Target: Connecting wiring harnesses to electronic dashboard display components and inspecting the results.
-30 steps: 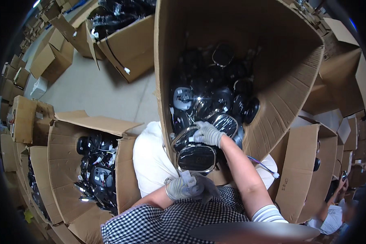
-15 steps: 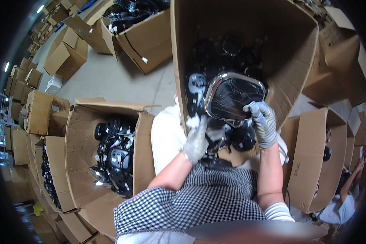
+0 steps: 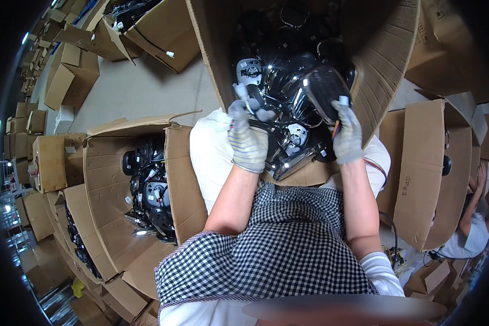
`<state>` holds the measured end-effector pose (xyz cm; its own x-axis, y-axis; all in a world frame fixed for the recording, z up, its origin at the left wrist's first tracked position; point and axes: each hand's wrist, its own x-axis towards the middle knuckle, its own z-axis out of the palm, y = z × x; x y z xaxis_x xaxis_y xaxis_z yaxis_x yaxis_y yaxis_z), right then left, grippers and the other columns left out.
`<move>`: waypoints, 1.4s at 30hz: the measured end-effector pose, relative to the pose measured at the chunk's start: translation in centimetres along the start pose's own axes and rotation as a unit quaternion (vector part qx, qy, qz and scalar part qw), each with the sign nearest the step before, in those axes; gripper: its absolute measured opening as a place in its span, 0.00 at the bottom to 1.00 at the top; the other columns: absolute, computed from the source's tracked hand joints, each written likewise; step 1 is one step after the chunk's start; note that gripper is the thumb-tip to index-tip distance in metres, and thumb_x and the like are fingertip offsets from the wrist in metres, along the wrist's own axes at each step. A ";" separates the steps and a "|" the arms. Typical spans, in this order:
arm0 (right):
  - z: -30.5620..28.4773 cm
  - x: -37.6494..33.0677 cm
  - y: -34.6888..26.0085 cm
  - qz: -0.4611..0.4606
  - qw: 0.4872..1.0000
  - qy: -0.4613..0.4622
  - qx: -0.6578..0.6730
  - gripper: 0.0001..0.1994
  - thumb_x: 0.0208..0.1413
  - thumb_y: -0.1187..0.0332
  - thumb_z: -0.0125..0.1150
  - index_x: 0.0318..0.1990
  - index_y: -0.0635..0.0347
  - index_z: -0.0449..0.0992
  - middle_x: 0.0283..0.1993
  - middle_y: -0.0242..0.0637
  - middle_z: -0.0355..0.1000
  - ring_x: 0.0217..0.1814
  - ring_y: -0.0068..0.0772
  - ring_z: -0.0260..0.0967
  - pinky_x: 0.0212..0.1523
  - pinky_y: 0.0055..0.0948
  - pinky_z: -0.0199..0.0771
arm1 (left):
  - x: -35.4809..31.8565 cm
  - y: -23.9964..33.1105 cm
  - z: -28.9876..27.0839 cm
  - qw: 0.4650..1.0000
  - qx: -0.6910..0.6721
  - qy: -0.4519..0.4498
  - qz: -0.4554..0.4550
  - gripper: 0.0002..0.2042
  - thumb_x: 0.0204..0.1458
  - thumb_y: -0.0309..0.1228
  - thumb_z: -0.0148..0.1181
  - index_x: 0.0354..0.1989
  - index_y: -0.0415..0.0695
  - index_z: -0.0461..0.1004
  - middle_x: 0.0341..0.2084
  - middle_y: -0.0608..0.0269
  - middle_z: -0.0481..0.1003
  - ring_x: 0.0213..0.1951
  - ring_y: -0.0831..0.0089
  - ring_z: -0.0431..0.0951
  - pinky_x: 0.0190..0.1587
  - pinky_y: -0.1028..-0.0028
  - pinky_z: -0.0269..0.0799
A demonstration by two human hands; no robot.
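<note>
My right hand, in a striped knit glove, is closed at the lower edge of a dark rounded mirror, with a pale plug and coloured wires at its fingers. The mirror tilts above a large cardboard box. My left hand, gloved too, is closed on a white cable connector that sticks up past the fingers, slightly blurred. Below both hands, black and chrome mirrors with grey backs fill the box bottom in a jumble.
Left of my knee stands an open box of similar black parts. Another open box with a dangling cable is at the far left. On the right, beyond a tall box, a person's arm shows.
The chrome-rimmed mirror has turned from facing up to a steep tilt at my right hand. My left hand has risen and moved slightly left. The view has shifted.
</note>
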<state>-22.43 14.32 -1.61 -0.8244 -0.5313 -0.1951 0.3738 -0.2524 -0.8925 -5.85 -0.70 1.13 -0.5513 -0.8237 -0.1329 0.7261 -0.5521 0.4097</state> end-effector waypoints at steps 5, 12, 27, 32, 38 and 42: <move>0.6 3.5 3.2 0.152 0.983 0.022 -0.098 0.08 0.54 0.67 0.58 0.37 0.58 0.79 0.39 0.27 0.73 0.42 0.20 0.66 0.45 0.23 0.64 | -0.9 -0.8 0.1 0.964 0.262 -0.042 -0.007 0.25 0.46 0.48 0.64 0.44 0.42 0.66 0.25 0.70 0.70 0.24 0.82 0.68 0.29 0.80 0.70; 5.2 -2.4 -2.6 -0.006 0.913 -0.221 -0.342 0.13 0.58 0.61 0.51 0.35 0.60 0.77 0.25 0.35 0.71 0.24 0.33 0.68 0.29 0.27 0.68 | -1.7 0.3 -1.5 0.931 0.359 -0.019 -0.059 0.26 0.48 0.47 0.63 0.46 0.38 0.71 0.27 0.70 0.71 0.26 0.84 0.68 0.28 0.85 0.66; 2.7 -3.4 0.7 0.155 0.888 -0.399 -0.172 0.16 0.56 0.56 0.57 0.33 0.63 0.77 0.27 0.29 0.71 0.27 0.17 0.63 0.29 0.19 0.64 | -2.7 2.4 -1.5 0.757 0.611 -0.187 -0.136 0.11 0.54 0.31 0.55 0.41 0.39 0.77 0.31 0.61 0.76 0.32 0.76 0.75 0.37 0.78 0.71; 2.6 -4.5 2.1 0.112 0.899 -0.381 -0.186 0.18 0.57 0.55 0.55 0.34 0.65 0.77 0.29 0.37 0.72 0.30 0.27 0.68 0.34 0.26 0.68 | -2.8 2.2 -2.3 0.729 0.646 -0.188 -0.124 0.10 0.54 0.31 0.56 0.41 0.41 0.77 0.32 0.58 0.77 0.33 0.72 0.76 0.37 0.76 0.71; 2.3 -5.1 3.1 0.122 0.907 -0.357 -0.189 0.15 0.57 0.57 0.54 0.34 0.61 0.78 0.28 0.34 0.71 0.30 0.23 0.67 0.32 0.27 0.68 | -3.0 1.9 -2.6 0.739 0.638 -0.170 -0.135 0.10 0.55 0.32 0.56 0.41 0.41 0.77 0.30 0.62 0.75 0.30 0.76 0.74 0.33 0.78 0.69; 2.4 -5.6 2.3 0.086 0.911 -0.317 -0.249 0.13 0.56 0.58 0.55 0.32 0.58 0.78 0.26 0.32 0.70 0.26 0.24 0.66 0.32 0.28 0.68 | -3.0 1.7 -3.3 0.762 0.611 -0.162 -0.145 0.15 0.55 0.38 0.57 0.42 0.38 0.76 0.26 0.67 0.74 0.25 0.82 0.68 0.28 0.82 0.64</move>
<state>-15.90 14.77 -1.60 -0.3011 -0.9286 -0.2167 0.1055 0.1934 -0.9754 -1.56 0.40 -0.74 -0.8316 -0.5057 -0.2296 -0.2603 -0.0103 0.9655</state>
